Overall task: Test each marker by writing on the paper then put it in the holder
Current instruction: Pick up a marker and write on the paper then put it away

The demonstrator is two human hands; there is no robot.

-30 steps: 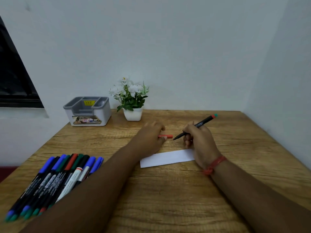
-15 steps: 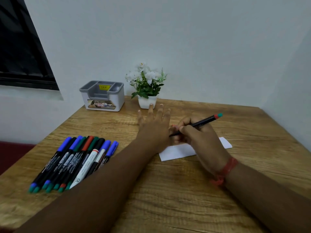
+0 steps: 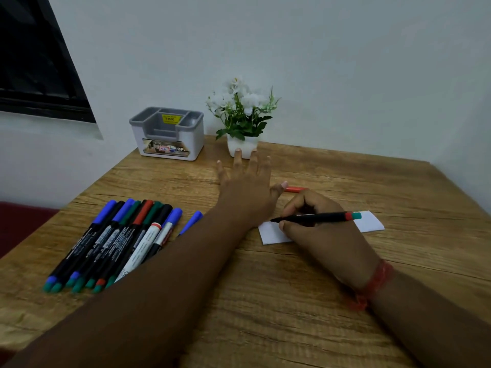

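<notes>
Pinching a marker (image 3: 316, 217) over the paper (image 3: 370, 221), the right hand (image 3: 321, 235) has lowered it level; the left hand (image 3: 247, 192), fingers spread, stays beside the red cap (image 3: 296, 189).

Ten markers (image 3: 125, 240), one holder (image 3: 170, 134), one paper (image 3: 370, 221)

My left hand (image 3: 247, 192) is hovering spread; the holder (image 3: 168, 134) and plant (image 3: 243, 120) are standing beyond my fingertips, the markers (image 3: 117, 240) lying left, the paper (image 3: 273, 232) under my right hand (image 3: 318, 229).
</notes>
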